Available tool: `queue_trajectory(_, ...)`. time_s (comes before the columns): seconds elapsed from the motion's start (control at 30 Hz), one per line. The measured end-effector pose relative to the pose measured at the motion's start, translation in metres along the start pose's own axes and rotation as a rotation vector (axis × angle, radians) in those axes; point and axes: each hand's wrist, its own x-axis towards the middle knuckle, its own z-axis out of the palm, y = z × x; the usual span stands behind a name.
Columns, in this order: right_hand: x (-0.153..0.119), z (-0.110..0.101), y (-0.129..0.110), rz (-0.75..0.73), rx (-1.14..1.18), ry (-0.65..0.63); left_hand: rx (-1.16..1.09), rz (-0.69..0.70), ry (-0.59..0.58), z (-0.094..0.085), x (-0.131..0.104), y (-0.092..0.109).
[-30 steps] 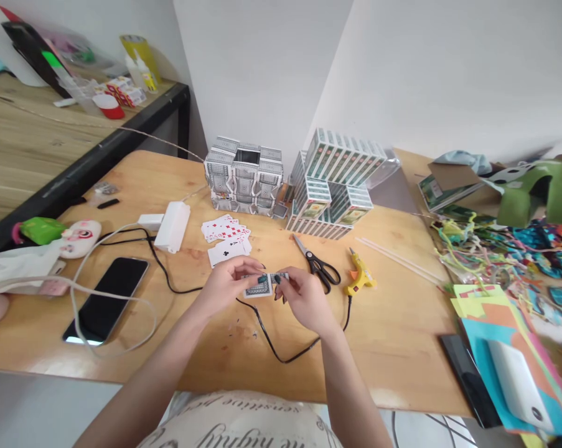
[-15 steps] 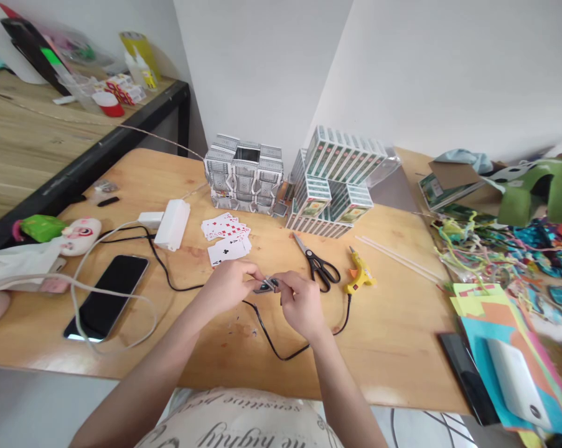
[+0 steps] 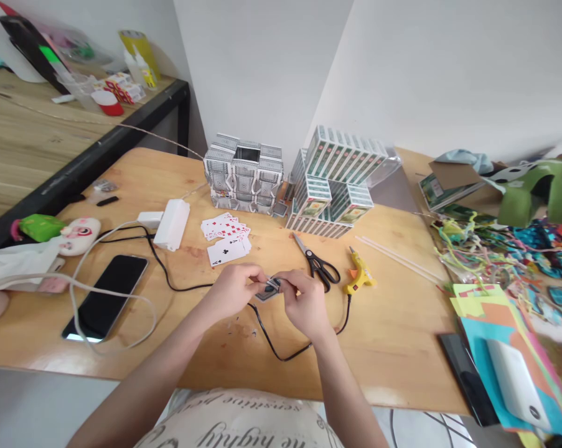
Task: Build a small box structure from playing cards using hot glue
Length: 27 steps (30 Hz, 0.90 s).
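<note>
Between my two hands is a small grey patterned card piece (image 3: 268,292), pinched at its upper part. My left hand (image 3: 236,288) grips its left side with thumb and forefinger. On the right side, my right hand (image 3: 304,302) pinches it with closed fingers. Fanned playing cards (image 3: 227,251) lie face up beyond my left hand. Black-handled scissors (image 3: 322,269) and a yellow glue gun (image 3: 359,274) rest to the right of my right hand. A structure of folded grey cards (image 3: 246,177) stands farther back.
Stacked card boxes (image 3: 332,186) stand at the back. A black phone (image 3: 107,298) and white cable lie left, a white power strip (image 3: 173,225) behind them. The glue gun's black cord (image 3: 281,358) loops near my hands. Coloured paper (image 3: 500,348) and yarn fill the right.
Both hands have shifted slightly to the right, and the card piece has turned so that more of its patterned face shows below the fingers.
</note>
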Motion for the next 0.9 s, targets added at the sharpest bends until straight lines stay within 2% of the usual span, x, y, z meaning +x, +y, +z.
queue_trajectory(0.27, 0.001, -0.005, -0.007, -0.063, 0.023, -0.028, -0.025, 0.002, -0.024, -0.006, 0.003, 0.005)
queue_trajectory(0.47, 0.002, -0.008, -0.010, -0.054, 0.073, -0.023, -0.103, 0.067, 0.031, 0.002, 0.002, 0.008)
queue_trajectory(0.57, 0.004, -0.007, -0.006, 0.025, 0.126, -0.001, -0.205, 0.024, 0.046, 0.008, 0.003, 0.004)
queue_trajectory(0.7, 0.003, -0.004, 0.004, 0.245, 0.276, 0.070, -0.374, -0.076, 0.088, 0.014, 0.006, -0.005)
queue_trajectory(0.83, -0.004, 0.005, 0.012, 0.350, 0.482, -0.018, -0.537, -0.163, 0.143, 0.017, 0.010, -0.009)
queue_trajectory(0.9, -0.008, 0.011, 0.013, 0.384, 0.524, 0.002, -0.599, -0.182, 0.174, 0.018, 0.010, -0.008)
